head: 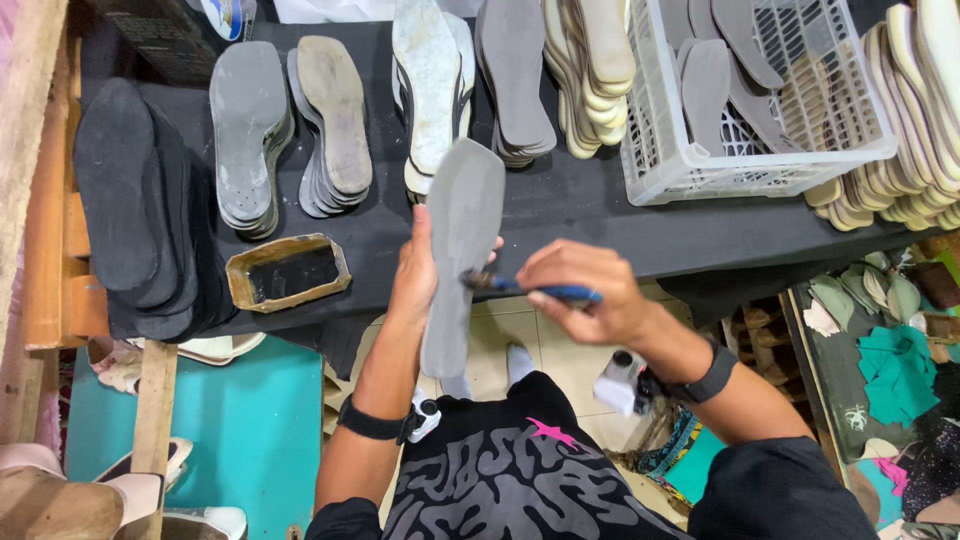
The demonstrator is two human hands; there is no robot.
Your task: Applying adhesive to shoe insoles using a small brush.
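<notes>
My left hand holds a long grey shoe insole upright from behind, over the front edge of the black table. My right hand grips a blue-handled brush, whose tip touches the insole's middle. A shallow brown tray of dark glue sits on the table to the left of my left hand.
Stacks of grey, black and beige insoles line the table's far side. A white plastic basket with more soles stands at the right. Black sole stacks lie at the left, and green fabric scraps at the lower right.
</notes>
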